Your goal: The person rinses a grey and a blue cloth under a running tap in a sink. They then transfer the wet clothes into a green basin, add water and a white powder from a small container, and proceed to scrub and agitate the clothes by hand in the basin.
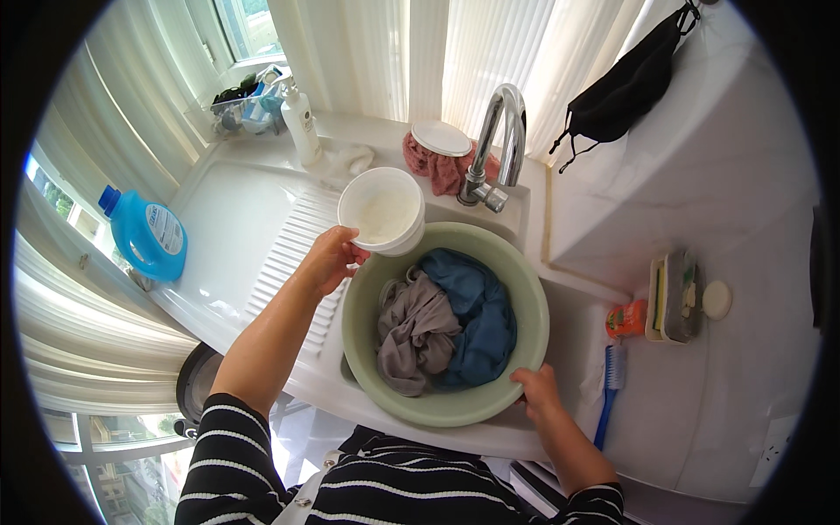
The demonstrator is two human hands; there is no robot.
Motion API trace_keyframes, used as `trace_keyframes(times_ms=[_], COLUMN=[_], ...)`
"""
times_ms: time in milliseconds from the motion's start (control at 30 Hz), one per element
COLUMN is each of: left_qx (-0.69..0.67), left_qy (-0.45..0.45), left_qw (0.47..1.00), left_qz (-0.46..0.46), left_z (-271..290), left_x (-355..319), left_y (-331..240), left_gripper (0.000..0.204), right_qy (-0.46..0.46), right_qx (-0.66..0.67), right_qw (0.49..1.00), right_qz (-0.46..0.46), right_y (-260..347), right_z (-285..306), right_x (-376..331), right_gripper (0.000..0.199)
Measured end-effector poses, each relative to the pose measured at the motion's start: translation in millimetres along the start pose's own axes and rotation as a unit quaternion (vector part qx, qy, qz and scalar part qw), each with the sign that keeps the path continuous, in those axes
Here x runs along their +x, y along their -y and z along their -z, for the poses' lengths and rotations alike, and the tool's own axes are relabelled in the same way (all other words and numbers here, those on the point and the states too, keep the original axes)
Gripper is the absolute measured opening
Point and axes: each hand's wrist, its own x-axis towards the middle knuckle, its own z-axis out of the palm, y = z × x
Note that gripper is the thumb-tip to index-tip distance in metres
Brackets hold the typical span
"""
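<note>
Two hands work at the basin (525, 289) in the sink: left hand (328, 260) grips a white tub (381, 210) tilted over its far-left rim, right hand (535, 389) clasps the near rim. Wet clothes (446, 328) inside likely make it heavy and slippery; rim holds suit best.

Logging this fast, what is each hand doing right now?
Left hand: closed on the white tub.
Right hand: gripping the green basin rim.

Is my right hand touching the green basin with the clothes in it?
Touching. The head view shows the right hand gripping the near rim of the green basin, fingers curled over its edge.
</note>
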Motion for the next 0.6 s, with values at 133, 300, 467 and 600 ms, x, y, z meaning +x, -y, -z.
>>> trace_keyframes(times_ms=[133,300,467,600], left_qx=[-0.046,-0.080,-0.088,-0.086], left_qy=[0.007,0.007,0.040,0.053], left_qw=[0.998,0.993,0.986,0.980], left_qz=[-0.030,-0.084,-0.136,-0.174], left_z=[-7.8,-11.6,-6.3,-3.8], left_x=[-37.7,-85.4,-136.5,-173.8], left_y=[-8.3,-23.6,-39.9,-51.3], left_gripper=[0.020,0.021,0.022,0.022], right_qy=[-0.011,-0.002,0.005,-0.012], right_qx=[0.005,-0.028,-0.070,-0.056], right_qw=[1.000,0.996,0.987,0.974], right_qz=[0.006,0.082,0.146,0.220], right_y=[19.0,41.5,72.2,82.8], right_z=[11.8,17.0,16.6,14.1], right_x=[-1.5,-17.4,-63.4,-85.9], right_gripper=[0.027,0.027,0.038,0.029])
